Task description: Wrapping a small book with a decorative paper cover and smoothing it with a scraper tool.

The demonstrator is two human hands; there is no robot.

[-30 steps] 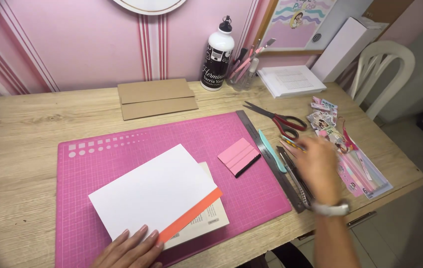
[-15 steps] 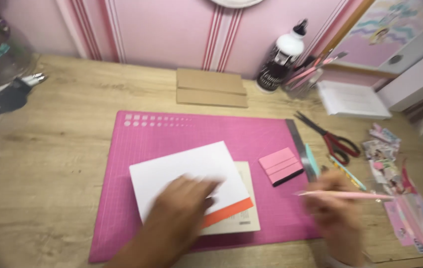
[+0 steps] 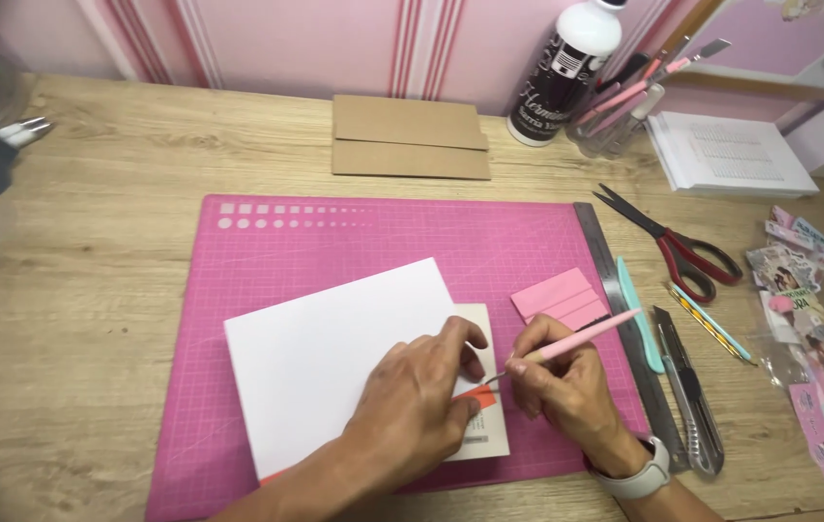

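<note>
My left hand (image 3: pixel 421 396) lies flat on a white sheet of paper (image 3: pixel 325 358) that rests on a pink cutting mat (image 3: pixel 334 251). Its fingers press near the sheet's right edge, over an orange strip (image 3: pixel 482 395) and a cream card (image 3: pixel 485 333) beneath. My right hand (image 3: pixel 566 387) grips a pink craft knife (image 3: pixel 576 339) like a pen, its metal tip touching the orange strip beside my left fingers. A watch sits on my right wrist.
A pink sticky-note pad (image 3: pixel 557 298) and a steel ruler (image 3: pixel 624 319) lie on the mat's right side. Red scissors (image 3: pixel 673 242), a utility knife (image 3: pixel 687 387), pencils and sticker packs (image 3: pixel 803 290) lie further right. Brown card pieces (image 3: pixel 410 137), a glue bottle (image 3: pixel 562 72) and a pen holder stand at the back.
My right hand picked the pink knife up from the right side and brought it to the paper's edge. My left hand slid right onto the orange strip. The camera moved closer.
</note>
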